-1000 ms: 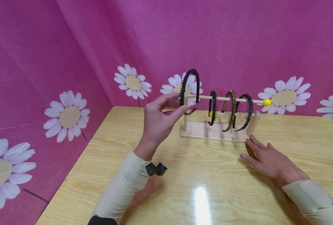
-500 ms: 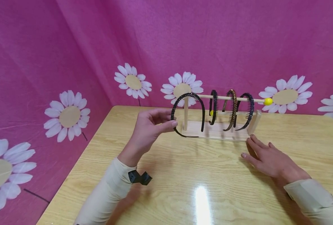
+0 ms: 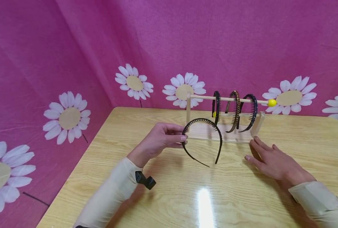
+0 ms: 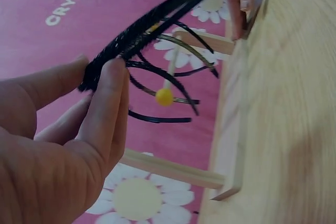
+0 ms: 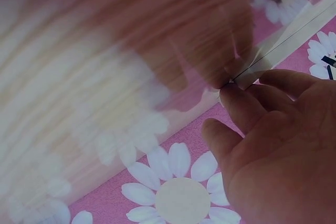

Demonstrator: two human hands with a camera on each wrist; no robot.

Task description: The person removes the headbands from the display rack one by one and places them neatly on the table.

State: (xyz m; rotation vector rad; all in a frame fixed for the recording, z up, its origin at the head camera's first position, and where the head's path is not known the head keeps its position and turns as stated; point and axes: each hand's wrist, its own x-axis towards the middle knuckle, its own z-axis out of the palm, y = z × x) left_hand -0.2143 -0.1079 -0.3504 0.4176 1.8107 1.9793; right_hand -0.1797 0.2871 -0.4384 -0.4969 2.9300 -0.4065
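A black toothed headband is pinched by its left side between the thumb and fingers of my left hand. It stands arch-up in front of the wooden rack, its two ends pointing down. In the left wrist view the same headband slants up away from the fingertips. My right hand lies with relaxed fingers on the table, fingertips right at the rack's front right corner. On the rack's upper rod hang a black headband, a gold-brown headband and a dark glittery headband.
The upper rod ends in a yellow ball at the right; another yellow ball shows lower, behind the black headband. All stands on a light wood table. A pink cloth with white daisies hangs behind and to the left.
My left hand has brought the black headband off the rod's left end, then down and forward to the front of the rack, turning it to face me. The right hand has stayed in place.
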